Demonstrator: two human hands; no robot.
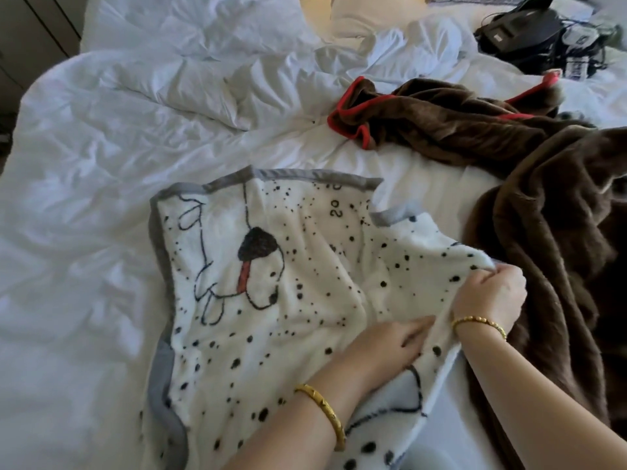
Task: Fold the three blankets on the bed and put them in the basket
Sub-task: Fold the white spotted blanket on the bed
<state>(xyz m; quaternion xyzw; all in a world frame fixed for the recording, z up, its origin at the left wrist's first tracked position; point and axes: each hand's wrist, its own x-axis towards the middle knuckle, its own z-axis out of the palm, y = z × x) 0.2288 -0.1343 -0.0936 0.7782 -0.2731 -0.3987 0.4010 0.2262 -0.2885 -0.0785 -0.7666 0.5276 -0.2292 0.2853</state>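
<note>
A white blanket (271, 300) with black spots, a drawn dog and a grey border lies partly folded on the bed in front of me. My right hand (488, 296) grips its raised right edge in curled fingers. My left hand (390, 344) lies on the blanket just left of that, fingers stretched flat under the lifted fold. A brown blanket with red trim (441, 120) sits crumpled at the back right. A larger plain brown blanket (559, 239) is heaped along the right side. No basket is in view.
The bed is covered by a rumpled white duvet (118, 164) with open room on the left. White pillows (366, 15) lie at the head. Black electronic gear with cables (536, 32) sits at the far right corner.
</note>
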